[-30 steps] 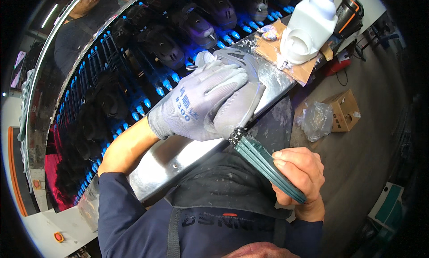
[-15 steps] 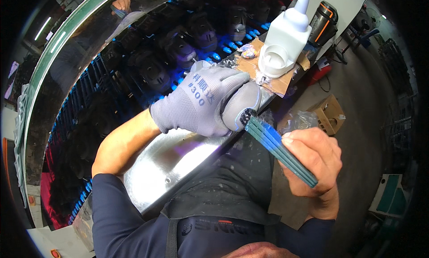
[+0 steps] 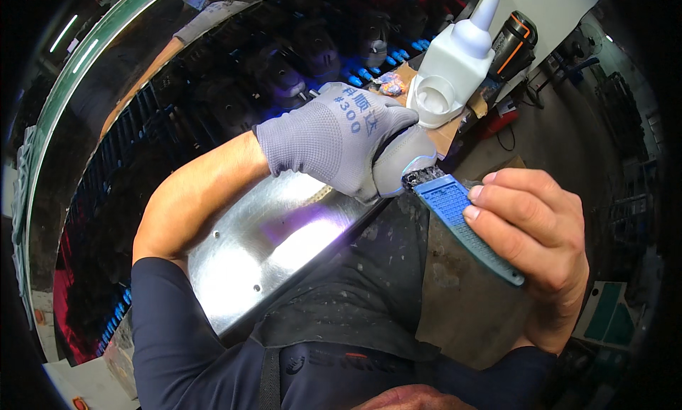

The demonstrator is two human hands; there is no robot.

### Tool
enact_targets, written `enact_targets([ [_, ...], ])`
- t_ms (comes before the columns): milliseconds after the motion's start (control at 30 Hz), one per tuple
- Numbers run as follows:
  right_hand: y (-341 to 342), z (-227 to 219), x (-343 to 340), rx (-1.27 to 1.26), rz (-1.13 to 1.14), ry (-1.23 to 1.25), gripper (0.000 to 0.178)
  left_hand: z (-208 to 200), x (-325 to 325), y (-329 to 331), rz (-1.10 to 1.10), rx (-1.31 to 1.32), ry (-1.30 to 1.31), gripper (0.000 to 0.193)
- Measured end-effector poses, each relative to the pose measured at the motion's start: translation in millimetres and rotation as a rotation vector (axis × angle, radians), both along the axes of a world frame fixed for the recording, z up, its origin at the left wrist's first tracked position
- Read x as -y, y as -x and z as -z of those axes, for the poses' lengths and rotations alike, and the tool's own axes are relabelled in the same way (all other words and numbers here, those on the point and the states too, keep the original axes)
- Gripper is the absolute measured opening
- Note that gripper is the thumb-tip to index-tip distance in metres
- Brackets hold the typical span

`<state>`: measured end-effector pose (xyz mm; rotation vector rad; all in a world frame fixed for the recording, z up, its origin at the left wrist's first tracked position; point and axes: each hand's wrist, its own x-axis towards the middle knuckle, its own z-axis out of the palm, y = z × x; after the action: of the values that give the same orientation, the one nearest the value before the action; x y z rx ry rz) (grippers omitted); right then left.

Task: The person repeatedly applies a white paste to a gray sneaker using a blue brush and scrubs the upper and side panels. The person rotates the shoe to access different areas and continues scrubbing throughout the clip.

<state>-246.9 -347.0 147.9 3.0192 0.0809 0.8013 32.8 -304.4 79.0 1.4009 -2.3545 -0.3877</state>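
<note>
My left hand (image 3: 330,140), in a grey knit glove, is closed around a grey rounded piece that looks like a shoe upper (image 3: 403,161). A thin line along its edge glows blue. My bare right hand (image 3: 536,229) pinches a flat blue-green brush (image 3: 455,208) between thumb and fingers. Its dark, clotted bristles (image 3: 422,177) touch the grey piece's edge near the glowing line. Most of the piece lies hidden under the gloved fingers.
A white spouted bottle (image 3: 455,69) with a cup-like opening stands on cardboard at the back right, beside a dark flask (image 3: 513,44). A shiny metal plate (image 3: 234,254) lies below my left forearm. Dark shoe-like pieces (image 3: 280,73) and blue-lit tips (image 3: 362,74) fill the machine bed beyond.
Both hands have shifted right with the grey piece and brush. The brush has rolled from its edge to show its broad blue face, its bristles still on the piece's rim.
</note>
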Motion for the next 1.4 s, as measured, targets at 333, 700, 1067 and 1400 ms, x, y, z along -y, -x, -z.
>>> enact_targets([
  [333,27.8,106.5,55.3,0.37,0.279,-0.964,0.013,87.2,26.0,-80.7,-0.229,-0.261,0.12,0.084],
  [700,12.5,213.5,62.9,0.854,0.428,-1.418,0.016,150.5,-82.6,-81.2,-0.479,-1.412,-0.18,0.072],
  [1067,-3.1,205.6,85.1,0.928,0.469,-1.329,0.018,144.0,-102.6,-37.2,-0.101,-1.953,-0.026,0.083],
  [1400,-36.7,173.2,159.1,0.404,0.759,-0.791,0.02,145.3,-110.7,-34.5,-0.346,-2.164,-0.604,0.079],
])
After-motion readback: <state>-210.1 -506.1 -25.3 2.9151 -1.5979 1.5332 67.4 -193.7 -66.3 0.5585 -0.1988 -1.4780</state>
